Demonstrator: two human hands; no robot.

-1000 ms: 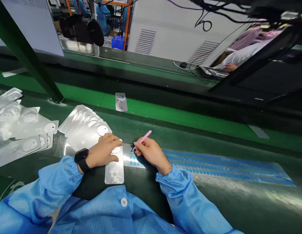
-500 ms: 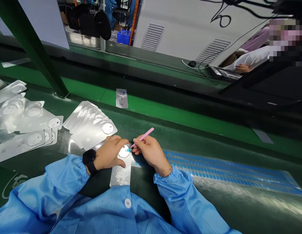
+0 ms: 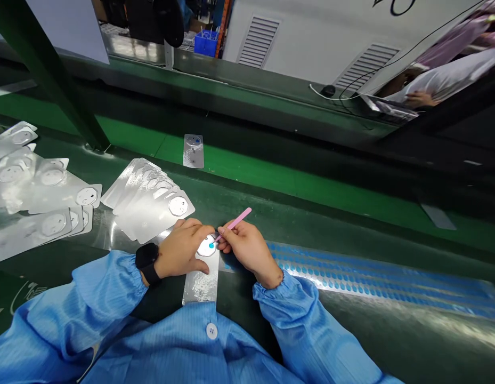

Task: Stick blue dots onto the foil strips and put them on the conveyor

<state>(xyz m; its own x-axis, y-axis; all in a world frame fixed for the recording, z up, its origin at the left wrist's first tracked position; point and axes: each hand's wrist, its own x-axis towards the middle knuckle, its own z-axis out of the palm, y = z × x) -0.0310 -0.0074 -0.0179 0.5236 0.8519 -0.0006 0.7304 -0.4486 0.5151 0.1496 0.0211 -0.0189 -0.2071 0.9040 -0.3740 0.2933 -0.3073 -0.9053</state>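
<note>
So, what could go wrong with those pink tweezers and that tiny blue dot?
The pink tweezers in the right hand have their tips at a tiny blue dot on the silver card's round patch, so the dot might sit crooked. The left hand presses the silver card close by, so its fingers might smudge the patch or nudge the dot.

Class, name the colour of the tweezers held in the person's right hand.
Pink tweezers, shown in the head view.

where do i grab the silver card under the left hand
Take the bare near end of the silver card, coming from the body side: that narrow strip lies flat and sticks out below the left hand, while the round end sits under the pink tweezers.
</note>
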